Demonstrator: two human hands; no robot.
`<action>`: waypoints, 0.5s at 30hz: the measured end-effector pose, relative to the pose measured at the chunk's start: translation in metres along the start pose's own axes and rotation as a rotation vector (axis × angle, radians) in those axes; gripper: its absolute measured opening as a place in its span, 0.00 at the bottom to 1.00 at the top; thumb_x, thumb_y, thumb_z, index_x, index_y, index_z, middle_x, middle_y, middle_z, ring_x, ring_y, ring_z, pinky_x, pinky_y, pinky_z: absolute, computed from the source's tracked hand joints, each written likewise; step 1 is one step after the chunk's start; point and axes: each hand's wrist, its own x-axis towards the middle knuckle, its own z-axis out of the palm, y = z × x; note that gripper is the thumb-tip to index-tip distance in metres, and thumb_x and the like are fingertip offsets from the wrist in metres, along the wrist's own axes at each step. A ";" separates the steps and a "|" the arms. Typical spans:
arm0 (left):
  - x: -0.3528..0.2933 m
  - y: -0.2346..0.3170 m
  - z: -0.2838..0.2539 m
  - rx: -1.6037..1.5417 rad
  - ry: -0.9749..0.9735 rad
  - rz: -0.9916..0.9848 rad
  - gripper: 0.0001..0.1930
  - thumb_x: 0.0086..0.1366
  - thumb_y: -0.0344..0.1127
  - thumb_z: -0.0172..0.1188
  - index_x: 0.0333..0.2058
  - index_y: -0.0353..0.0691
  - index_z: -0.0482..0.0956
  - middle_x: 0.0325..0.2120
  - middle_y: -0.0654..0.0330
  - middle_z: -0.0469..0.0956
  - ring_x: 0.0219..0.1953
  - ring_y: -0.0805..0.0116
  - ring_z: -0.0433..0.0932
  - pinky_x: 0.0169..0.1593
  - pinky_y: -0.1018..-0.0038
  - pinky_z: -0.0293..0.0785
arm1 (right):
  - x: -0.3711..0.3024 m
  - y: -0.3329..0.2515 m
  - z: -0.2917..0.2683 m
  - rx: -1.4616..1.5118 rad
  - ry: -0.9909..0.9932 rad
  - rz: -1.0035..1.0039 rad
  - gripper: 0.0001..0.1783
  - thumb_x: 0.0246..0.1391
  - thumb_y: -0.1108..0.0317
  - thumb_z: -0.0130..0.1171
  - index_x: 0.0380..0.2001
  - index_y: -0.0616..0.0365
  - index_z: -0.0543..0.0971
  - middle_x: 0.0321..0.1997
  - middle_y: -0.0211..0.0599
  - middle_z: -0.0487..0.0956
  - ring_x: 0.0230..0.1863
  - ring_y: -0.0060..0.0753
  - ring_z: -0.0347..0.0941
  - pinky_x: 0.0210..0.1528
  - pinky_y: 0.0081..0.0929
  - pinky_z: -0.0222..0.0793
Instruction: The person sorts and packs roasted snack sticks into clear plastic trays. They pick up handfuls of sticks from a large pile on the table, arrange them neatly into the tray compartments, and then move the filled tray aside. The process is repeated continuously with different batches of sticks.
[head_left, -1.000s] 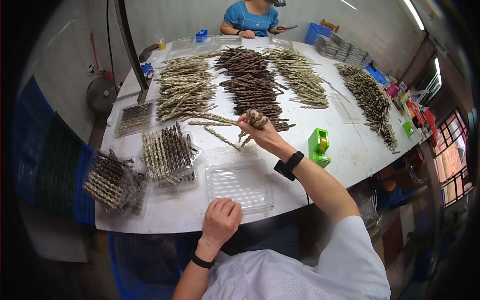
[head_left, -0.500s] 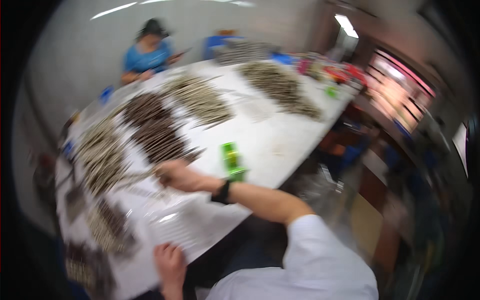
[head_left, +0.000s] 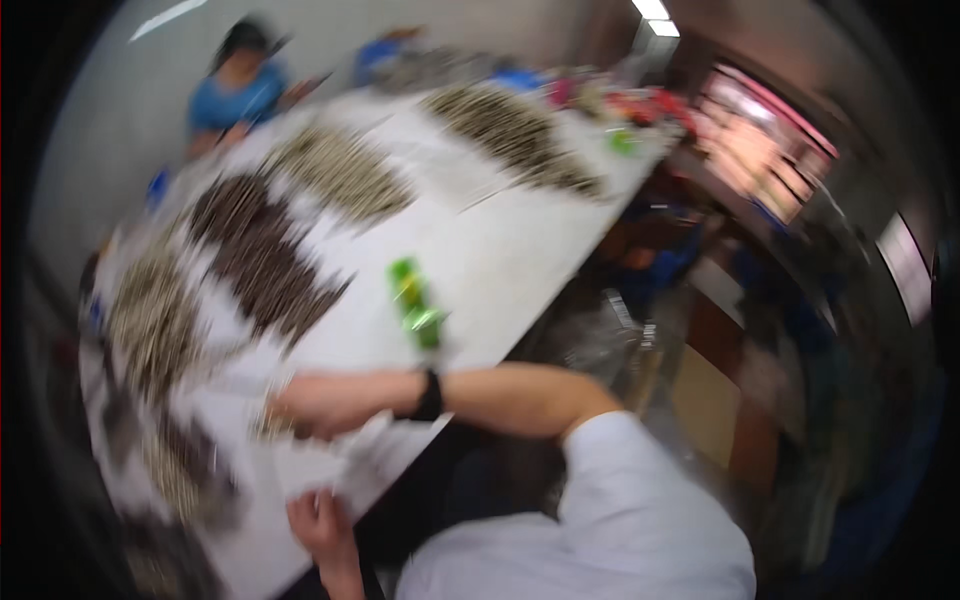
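My right hand point(head_left: 325, 403), blurred and with a black band on its wrist, reaches leftward low over the white table point(head_left: 500, 270). Its fingers are closed on a few pale thin sticks point(head_left: 268, 420), whose ends show past the fingertips. By the near table edge my left hand point(head_left: 322, 527) is curled closed; whatever its fingers hold is hidden. Between the two hands lies crumpled clear plastic point(head_left: 375, 450). Ahead of my right hand is a pile of dark brown sticks point(head_left: 265, 260), with a paler stick pile point(head_left: 155, 325) to its left.
A green plastic object point(head_left: 415, 303) lies mid-table. Farther back are a cream stick pile point(head_left: 345, 175) and a brownish one point(head_left: 515, 135). Bundled sticks point(head_left: 180, 470) lie near left. Across the table a person in blue point(head_left: 240, 95) sits. Clear plastic bags point(head_left: 610, 340) fill the right side.
My right hand has come back from the pale pile toward my left hand, sticks still in it. The whole view has shifted, so the table things appear farther left and higher.
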 end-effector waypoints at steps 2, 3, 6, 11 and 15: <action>0.005 0.014 0.002 -0.037 -0.096 -0.054 0.06 0.55 0.24 0.65 0.33 0.38 0.80 0.28 0.54 0.75 0.31 0.51 0.72 0.33 0.58 0.70 | -0.013 0.010 0.002 0.248 -0.055 0.254 0.23 0.42 0.82 0.62 0.47 0.65 0.75 0.42 0.52 0.82 0.40 0.42 0.84 0.40 0.40 0.78; 0.019 0.015 0.000 -0.088 -0.056 -0.045 0.06 0.55 0.22 0.64 0.32 0.37 0.80 0.30 0.56 0.76 0.30 0.54 0.73 0.33 0.60 0.70 | -0.012 0.002 -0.006 0.307 -0.015 0.345 0.20 0.47 0.79 0.63 0.46 0.64 0.76 0.38 0.48 0.84 0.43 0.39 0.84 0.43 0.37 0.80; 0.018 0.023 -0.017 -0.108 -0.021 -0.051 0.10 0.50 0.22 0.64 0.34 0.36 0.81 0.33 0.57 0.79 0.35 0.56 0.77 0.38 0.64 0.76 | -0.005 -0.035 -0.012 -0.004 0.008 0.353 0.14 0.51 0.68 0.68 0.32 0.67 0.75 0.28 0.57 0.79 0.35 0.63 0.78 0.35 0.47 0.72; 0.014 0.022 -0.016 -0.114 -0.005 -0.080 0.10 0.49 0.26 0.64 0.33 0.37 0.81 0.34 0.57 0.80 0.36 0.57 0.78 0.41 0.63 0.77 | 0.009 -0.038 0.008 -0.055 -0.146 0.327 0.12 0.53 0.68 0.66 0.33 0.64 0.75 0.25 0.55 0.78 0.32 0.63 0.76 0.34 0.47 0.70; 0.020 0.023 -0.012 -0.102 -0.019 -0.081 0.10 0.49 0.26 0.63 0.34 0.37 0.81 0.33 0.58 0.80 0.37 0.58 0.78 0.42 0.64 0.77 | 0.004 -0.028 0.017 -0.135 -0.239 0.312 0.13 0.53 0.68 0.67 0.34 0.64 0.74 0.25 0.55 0.77 0.32 0.64 0.75 0.34 0.48 0.69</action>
